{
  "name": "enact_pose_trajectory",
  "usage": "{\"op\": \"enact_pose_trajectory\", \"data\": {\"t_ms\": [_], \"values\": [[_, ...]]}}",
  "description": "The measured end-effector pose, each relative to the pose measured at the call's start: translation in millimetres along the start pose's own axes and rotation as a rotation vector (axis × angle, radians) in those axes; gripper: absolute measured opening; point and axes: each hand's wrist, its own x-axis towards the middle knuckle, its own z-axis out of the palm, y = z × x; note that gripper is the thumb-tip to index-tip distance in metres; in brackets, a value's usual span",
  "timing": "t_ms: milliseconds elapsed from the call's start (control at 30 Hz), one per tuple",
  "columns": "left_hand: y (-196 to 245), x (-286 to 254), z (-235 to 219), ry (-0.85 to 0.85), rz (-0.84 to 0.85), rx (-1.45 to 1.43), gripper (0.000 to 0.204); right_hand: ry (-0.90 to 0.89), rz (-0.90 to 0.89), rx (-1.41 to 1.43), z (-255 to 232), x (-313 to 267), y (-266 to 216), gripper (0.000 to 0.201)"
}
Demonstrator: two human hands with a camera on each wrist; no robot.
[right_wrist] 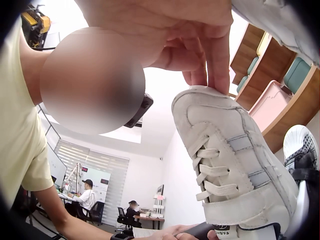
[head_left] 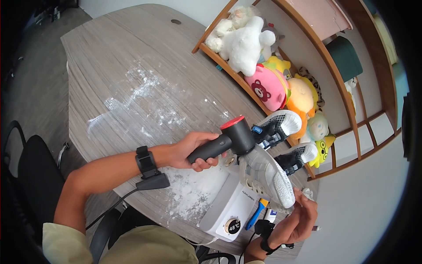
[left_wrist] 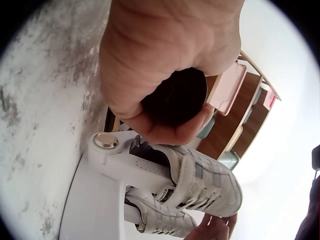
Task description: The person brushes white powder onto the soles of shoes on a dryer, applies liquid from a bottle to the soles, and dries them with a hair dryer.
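Observation:
My left hand (head_left: 198, 152) grips the dark handle of a black, pistol-shaped handheld device (head_left: 239, 136) with a red end. Its head is close over the heel end of a white sneaker (head_left: 266, 169). In the left wrist view, the white sneaker (left_wrist: 200, 182) sits on an arm of a white shoe dryer (left_wrist: 107, 162), and a second white sneaker (left_wrist: 160, 220) sits below it. Fingers of my right hand (head_left: 296, 220) touch the toe of the upper sneaker; in the right wrist view they rest fairly straight on the sneaker's toe (right_wrist: 200, 100).
The shoe dryer's display (head_left: 233, 226) reads 48°C. Beside it lies a blue-handled brush (head_left: 255, 215). Dark sneakers with white soles (head_left: 281, 125) stand behind, near a wooden shelf (head_left: 259, 99) of plush toys. White powder (head_left: 145, 83) marks the table (head_left: 110, 48).

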Motion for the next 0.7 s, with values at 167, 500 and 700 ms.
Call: {"op": "enact_pose_trajectory", "data": {"t_ms": [167, 500, 700], "values": [[6.1, -9.9, 14.5, -0.074, 0.019, 0.091, 0.056, -0.02, -0.006, -0.018, -0.3, 0.8, -0.9, 0.035], [9.5, -15.3, 20.8, -0.078, 0.026, 0.126, 0.057, 0.044, 0.001, -0.031, 6.4, 3.3, -4.6, 0.03], [6.9, -9.1, 11.5, 0.042, -0.013, 0.019, 0.058, 0.078, -0.023, -0.011, 7.9, 3.5, -2.2, 0.028]]}}
